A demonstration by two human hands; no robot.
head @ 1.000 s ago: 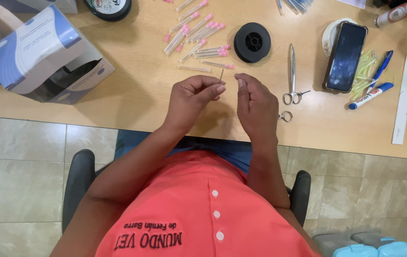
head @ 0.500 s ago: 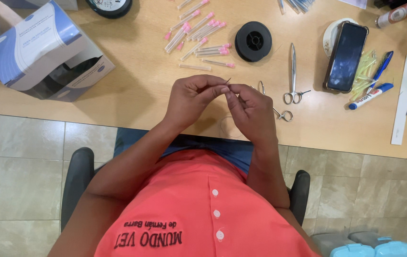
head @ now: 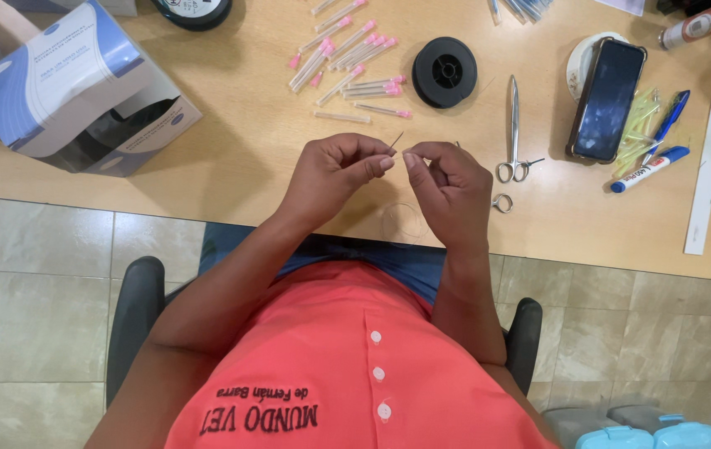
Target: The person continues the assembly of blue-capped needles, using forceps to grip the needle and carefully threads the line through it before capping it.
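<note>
Table (head: 231,166) smooth matt wood; scissors (head: 513,125) shiny metal; spool (head: 444,71) black plastic; phone (head: 607,100) glossy glass.

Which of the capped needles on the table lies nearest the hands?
The lone clear-capped one, lowest in the cluster, just above the left hand; unlike the others, no pink hub shows on it.
</note>
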